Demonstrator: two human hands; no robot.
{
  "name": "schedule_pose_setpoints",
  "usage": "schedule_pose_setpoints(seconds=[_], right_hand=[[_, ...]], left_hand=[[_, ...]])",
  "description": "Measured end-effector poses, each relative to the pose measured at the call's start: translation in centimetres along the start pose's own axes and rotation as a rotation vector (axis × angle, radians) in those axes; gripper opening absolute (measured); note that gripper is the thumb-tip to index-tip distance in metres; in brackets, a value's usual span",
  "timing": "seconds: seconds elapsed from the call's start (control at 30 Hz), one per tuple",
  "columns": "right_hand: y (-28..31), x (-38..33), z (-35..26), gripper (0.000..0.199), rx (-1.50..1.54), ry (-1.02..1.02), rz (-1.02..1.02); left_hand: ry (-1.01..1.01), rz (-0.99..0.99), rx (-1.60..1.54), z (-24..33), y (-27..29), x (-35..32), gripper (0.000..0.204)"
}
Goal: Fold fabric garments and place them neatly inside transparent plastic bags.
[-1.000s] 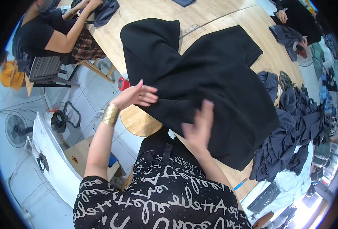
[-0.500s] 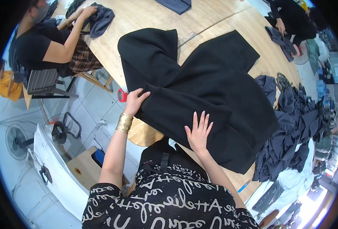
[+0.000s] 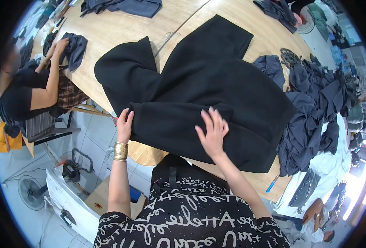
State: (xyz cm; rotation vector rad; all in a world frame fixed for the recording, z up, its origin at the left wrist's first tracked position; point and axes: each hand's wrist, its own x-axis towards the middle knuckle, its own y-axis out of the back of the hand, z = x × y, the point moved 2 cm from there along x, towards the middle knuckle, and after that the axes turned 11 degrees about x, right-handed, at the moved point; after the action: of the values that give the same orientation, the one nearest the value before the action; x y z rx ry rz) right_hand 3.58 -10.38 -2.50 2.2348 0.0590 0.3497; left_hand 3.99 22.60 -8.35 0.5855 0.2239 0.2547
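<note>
Tabletop [image 3: 104, 29], mid-frame: black garment [image 3: 199, 91] pinched by left hand [image 3: 124, 125], seemingly smoothed by spread right hand [image 3: 213, 138]; edge alignment probably needed next.

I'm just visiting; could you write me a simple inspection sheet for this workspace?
Surface: pale wooden table, with a seam across it.
Job's things: black garment, spread out with folds.
Clutter: heap of dark grey clothes at the right; blue pen near the table's near edge.
Left hand: thumb and fingers hold the garment's left part.
Right hand: open over the garment, slightly blurred; contact unclear.
Cables: thin cords at left, near a fan.
Surroundings: seated person at left, hands on dark cloth.
</note>
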Motion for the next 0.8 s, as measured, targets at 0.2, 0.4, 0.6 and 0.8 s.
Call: schedule_pose_setpoints(seconds=[0.2,0.4,0.6,0.8], right_hand=[[4.6,4.6,4.2,0.023,0.231,-0.090,-0.237],[3.4,3.5,7.2,0.029,-0.001,-0.276,-0.350],[2.7,-0.2,1.2,0.045,-0.070,0.062,-0.095],[-0.4,-4.5,4.2,0.051,0.026,0.065,-0.335]], left_hand=[[0.017,-0.066,-0.183,2.4,-0.1,-0.4,0.020],[0.032,-0.027,0.234,1.0,-2.6,-1.0,0.021],[-0.418,0.344,0.586,7.1,-3.6,-2.3,0.027],[-0.418,-0.174,0.940,6.2,-7.3,-2.6,0.054]])
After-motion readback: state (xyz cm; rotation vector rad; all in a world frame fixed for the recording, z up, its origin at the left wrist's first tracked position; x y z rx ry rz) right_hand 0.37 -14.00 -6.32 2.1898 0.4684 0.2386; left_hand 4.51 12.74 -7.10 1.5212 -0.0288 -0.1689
